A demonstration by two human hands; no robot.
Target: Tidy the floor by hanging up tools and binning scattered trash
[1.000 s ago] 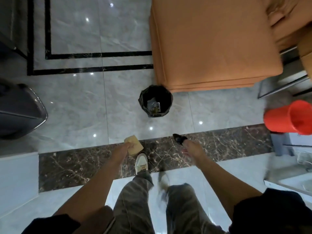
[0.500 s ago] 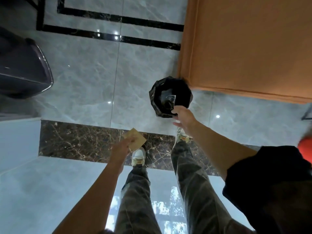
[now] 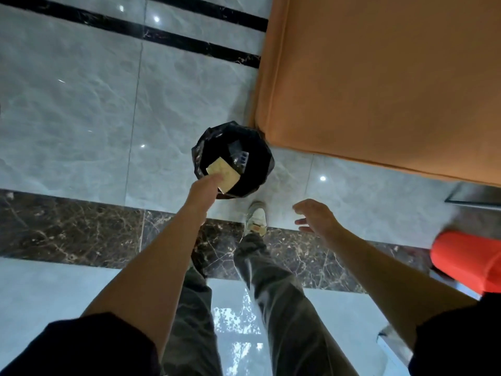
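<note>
Change since half a second ago: the left hand (image 3: pixel 204 192) has travelled from above the dark marble band (image 3: pixel 67 229) to the mouth of the trash bin (image 3: pixel 197 156), and the right hand (image 3: pixel 315 217) has drawn back from the bin to the right.

Surroundings:
- Orange upholstered sofa (image 3: pixel 379 90), upper right; its near corner touches or just overhangs the bin's far rim.
- Orange-red bucket (image 3: pixel 466 261), right edge, well apart from the bin.
- White shoe (image 3: pixel 257 217), just short of the bin, between the two hands.
- Nothing lies between the left hand and the bin opening.

Surface: a glossy grey marble floor (image 3: pixel 81 118) with two black inlay strips (image 3: pixel 189 46) at the top and the brown-veined dark band crossing beneath the arms.

Container: a round bin lined with a black bag. Inside lies a dark wrapper (image 3: pixel 240 157) with pale markings.

Hands:
- Left: fingers (image 3: pixel 217 178) pinch the near edge of a tan cardboard piece (image 3: pixel 226 172), held over the bin's opening.
- Right: fingers spread and relaxed, holding nothing.
</note>
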